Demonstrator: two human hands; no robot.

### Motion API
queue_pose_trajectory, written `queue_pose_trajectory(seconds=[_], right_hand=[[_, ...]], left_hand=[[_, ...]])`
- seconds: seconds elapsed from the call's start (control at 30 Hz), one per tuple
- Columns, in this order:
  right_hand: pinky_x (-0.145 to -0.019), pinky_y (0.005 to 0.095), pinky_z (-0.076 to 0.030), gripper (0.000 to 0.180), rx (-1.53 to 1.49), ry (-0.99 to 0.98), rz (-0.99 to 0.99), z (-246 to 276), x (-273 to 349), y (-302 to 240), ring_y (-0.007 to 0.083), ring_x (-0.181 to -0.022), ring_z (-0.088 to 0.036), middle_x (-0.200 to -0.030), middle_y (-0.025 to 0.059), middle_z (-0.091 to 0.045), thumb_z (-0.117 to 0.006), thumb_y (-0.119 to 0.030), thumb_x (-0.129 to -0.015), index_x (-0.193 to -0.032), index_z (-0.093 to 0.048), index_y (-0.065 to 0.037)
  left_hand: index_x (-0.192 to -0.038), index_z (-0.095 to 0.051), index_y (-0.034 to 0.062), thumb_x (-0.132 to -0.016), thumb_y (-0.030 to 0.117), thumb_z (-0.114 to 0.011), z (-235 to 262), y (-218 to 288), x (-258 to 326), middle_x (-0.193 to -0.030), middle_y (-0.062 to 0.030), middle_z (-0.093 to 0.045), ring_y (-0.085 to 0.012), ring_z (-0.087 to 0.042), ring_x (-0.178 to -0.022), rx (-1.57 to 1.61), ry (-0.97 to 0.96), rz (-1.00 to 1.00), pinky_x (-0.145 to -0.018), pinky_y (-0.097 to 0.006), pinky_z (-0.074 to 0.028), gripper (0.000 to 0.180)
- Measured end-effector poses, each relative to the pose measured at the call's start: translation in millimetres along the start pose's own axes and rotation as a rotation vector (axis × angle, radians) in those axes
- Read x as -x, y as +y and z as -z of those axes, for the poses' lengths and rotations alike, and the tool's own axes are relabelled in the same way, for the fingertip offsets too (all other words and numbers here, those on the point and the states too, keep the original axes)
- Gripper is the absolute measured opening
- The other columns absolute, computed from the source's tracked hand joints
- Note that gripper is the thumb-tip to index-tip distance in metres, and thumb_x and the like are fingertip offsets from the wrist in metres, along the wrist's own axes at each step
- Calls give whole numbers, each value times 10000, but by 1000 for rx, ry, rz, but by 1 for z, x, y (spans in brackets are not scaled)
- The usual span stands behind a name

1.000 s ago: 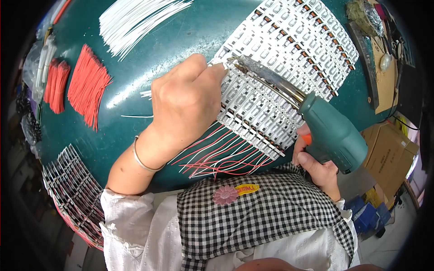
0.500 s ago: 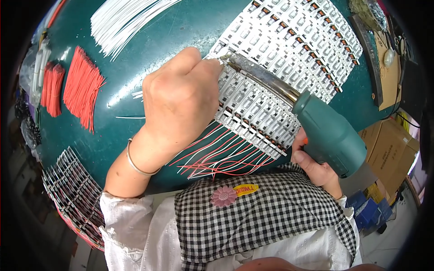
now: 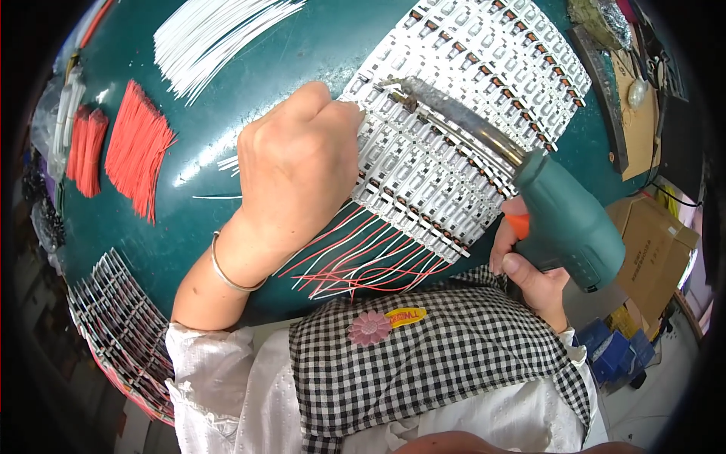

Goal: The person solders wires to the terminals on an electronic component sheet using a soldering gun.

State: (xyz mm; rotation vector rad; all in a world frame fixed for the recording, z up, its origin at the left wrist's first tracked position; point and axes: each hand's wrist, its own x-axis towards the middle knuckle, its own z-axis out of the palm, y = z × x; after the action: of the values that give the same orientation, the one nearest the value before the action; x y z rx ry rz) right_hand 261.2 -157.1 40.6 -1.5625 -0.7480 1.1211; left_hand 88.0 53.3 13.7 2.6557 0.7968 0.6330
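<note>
A sheet of white circuit boards in joined rows lies on the green table, with red and white wires trailing from its near edge. At its left edge my left hand is closed, fingertips pinched together; what they hold is hidden. White wire ends show beyond that hand, but I cannot tell whether it grips them. My right hand is wrapped round the handle of a green soldering gun with an orange trigger. Its long, darkened metal tip reaches over the boards toward my left fingertips, a little apart from them.
Cut white wires lie at the far left, red wire bundles nearer. Wired boards are stacked at the lower left. A dark bar and a cardboard box stand at the right, blue bins below.
The soldering gun has moved right, its tip drawing away from my left fingertips. The board sheet has shifted slightly left, and my left hand has moved a little left too, still closed.
</note>
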Motion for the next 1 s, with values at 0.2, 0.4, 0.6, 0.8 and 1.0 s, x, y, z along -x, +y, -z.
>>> queue_pose_trajectory(seconds=[0.2, 0.4, 0.6, 0.8, 1.0], right_hand=[[-468, 248, -411, 556, -1, -18, -5, 4, 4, 1, 153, -495, -499, -582, 82, -514, -714, -169, -761, -1169, -444, 96], [-436, 239, -399, 545, -111, 32, 23, 10, 8, 2, 140, -451, -476, -579, 84, -509, -708, -150, -758, -1156, -442, 110], [-460, 240, -411, 509, -2, -50, 11, 13, 7, 10, 135, -491, -503, -594, 83, -525, -702, -144, -766, -1160, -474, 83], [-692, 297, -452, 269, -5, -159, -97, 21, 8, 8, 139, -746, -545, -863, 64, -615, -634, -6, -783, -1049, -601, 22], [-664, 287, -453, 144, -4, -113, -72, 14, 3, 6, 141, -706, -544, -814, 46, -611, -626, 0, -794, -938, -626, 4]], left_hand=[[-766, -668, 34, -698, -17, -715, 1, 0, 3, -669, -65, -552, -234, -537, -510, -18, 22, -9, -476, -310, -439, 97], [-768, -638, 62, -611, -25, -615, 20, 1, 8, -754, -37, -572, -214, -556, -604, -64, 195, -155, -479, -312, -432, 181], [-778, -664, 50, -608, -8, -651, -7, 6, 12, -625, -41, -425, -198, -496, -511, 36, 202, -146, -440, -319, -404, 180], [-809, -685, 34, -674, -29, -739, -9, 9, 9, -614, -55, -505, -183, -498, -472, 56, 84, -41, -431, -290, -401, 158], [-781, -686, 22, -672, -36, -736, -11, 10, 8, -608, -60, -507, -190, -502, -464, 68, 108, -34, -430, -294, -399, 133]])
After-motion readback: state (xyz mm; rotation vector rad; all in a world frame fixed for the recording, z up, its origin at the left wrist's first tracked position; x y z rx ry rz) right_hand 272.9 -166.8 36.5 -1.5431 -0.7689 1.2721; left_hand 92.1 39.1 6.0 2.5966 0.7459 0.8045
